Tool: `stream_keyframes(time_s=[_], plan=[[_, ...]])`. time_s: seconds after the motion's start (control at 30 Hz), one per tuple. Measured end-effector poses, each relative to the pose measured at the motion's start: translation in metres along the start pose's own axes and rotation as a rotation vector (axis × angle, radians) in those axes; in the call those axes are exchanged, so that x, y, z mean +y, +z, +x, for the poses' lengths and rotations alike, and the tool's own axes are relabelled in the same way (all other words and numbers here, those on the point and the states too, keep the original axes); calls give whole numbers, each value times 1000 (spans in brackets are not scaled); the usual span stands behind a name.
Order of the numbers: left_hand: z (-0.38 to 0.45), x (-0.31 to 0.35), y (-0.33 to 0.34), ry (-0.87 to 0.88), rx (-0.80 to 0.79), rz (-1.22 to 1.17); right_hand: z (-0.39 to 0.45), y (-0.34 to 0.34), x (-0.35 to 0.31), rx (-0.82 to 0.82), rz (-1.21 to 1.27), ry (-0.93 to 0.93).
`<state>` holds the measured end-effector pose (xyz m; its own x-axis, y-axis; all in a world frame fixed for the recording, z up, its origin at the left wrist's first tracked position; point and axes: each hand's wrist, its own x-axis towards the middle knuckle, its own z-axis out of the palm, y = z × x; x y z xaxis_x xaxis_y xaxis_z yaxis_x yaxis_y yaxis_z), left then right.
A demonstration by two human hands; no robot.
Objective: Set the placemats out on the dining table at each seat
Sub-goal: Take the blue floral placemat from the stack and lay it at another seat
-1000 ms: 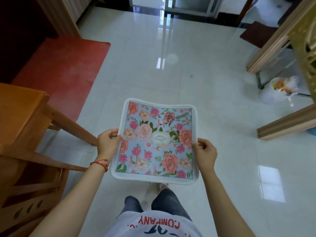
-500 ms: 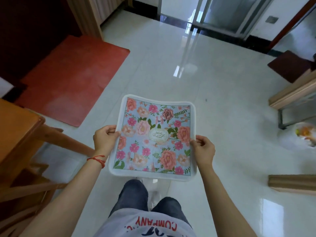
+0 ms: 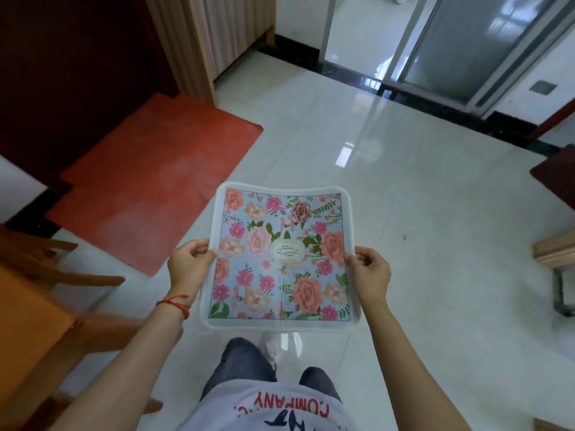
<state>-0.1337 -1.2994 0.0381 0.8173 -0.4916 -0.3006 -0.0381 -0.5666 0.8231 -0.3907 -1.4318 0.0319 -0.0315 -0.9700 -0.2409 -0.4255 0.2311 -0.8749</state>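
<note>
Floral placemat (image 3: 280,256), white border, held flat in the air over the tiled floor (image 3: 420,213), in front of the person's waist, touching no surface. Left hand (image 3: 188,264) pinches the mat's left edge, fingers (image 3: 199,248) curled over the border; right hand (image 3: 370,270) pinches the right edge the same way. Mat sags slightly in the middle, looks floppy. Wooden furniture (image 3: 31,321) at far left, blurred; can't tell if it's the dining table or a chair. Red floor mat (image 3: 149,188) beyond. Step: carrying the mat to a seat. To do it well, probably keep both edges taut and level, square it to the tabletop edge at the seat, and lower the near edge first, then smooth it.
</note>
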Motion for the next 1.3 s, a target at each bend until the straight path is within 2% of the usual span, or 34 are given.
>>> stream_keyframes(time_s=[0.37,0.77,1.03,1.17,1.3], plan=[[97,34,-9,-85,165,-50,104,97,-76,-169,-57,-83],[159,45,-40,-324,586,-253,196,247,-185,-617,-190,-279],[171,54,-58,-411,804,-355,203,329,-234,-843,-279,-376],[187,54,-82,-442,893,-388,193,370,-253,-895,-311,-433],[215,53,-115,-435,913,-388,182,414,-277,-931,-291,-479]])
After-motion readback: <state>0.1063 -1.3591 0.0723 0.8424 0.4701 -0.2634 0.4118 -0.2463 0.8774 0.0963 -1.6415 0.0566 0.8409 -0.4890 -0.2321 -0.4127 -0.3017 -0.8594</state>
